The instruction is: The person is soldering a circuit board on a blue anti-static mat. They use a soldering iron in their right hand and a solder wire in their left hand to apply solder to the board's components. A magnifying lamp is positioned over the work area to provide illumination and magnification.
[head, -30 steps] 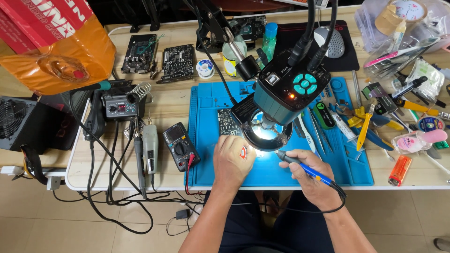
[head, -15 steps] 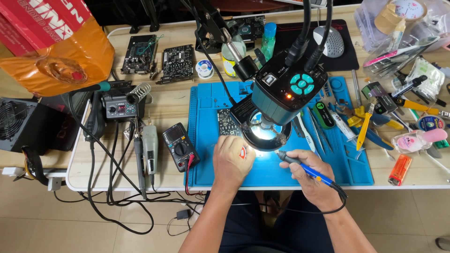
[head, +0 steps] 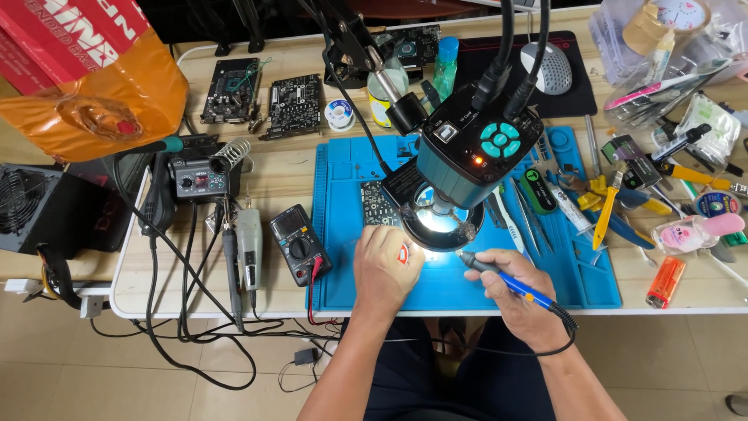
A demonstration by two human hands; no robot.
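Under the microscope lamp [head: 440, 222] at frame centre, I see my right hand [head: 518, 292] with fingers gripping the blue soldering iron [head: 506, 282], tip toward the lit spot. My left hand [head: 386, 269], curled, steadies there beside the small circuit board [head: 379, 204] on the blue mat [head: 467, 288]; work looks midway.
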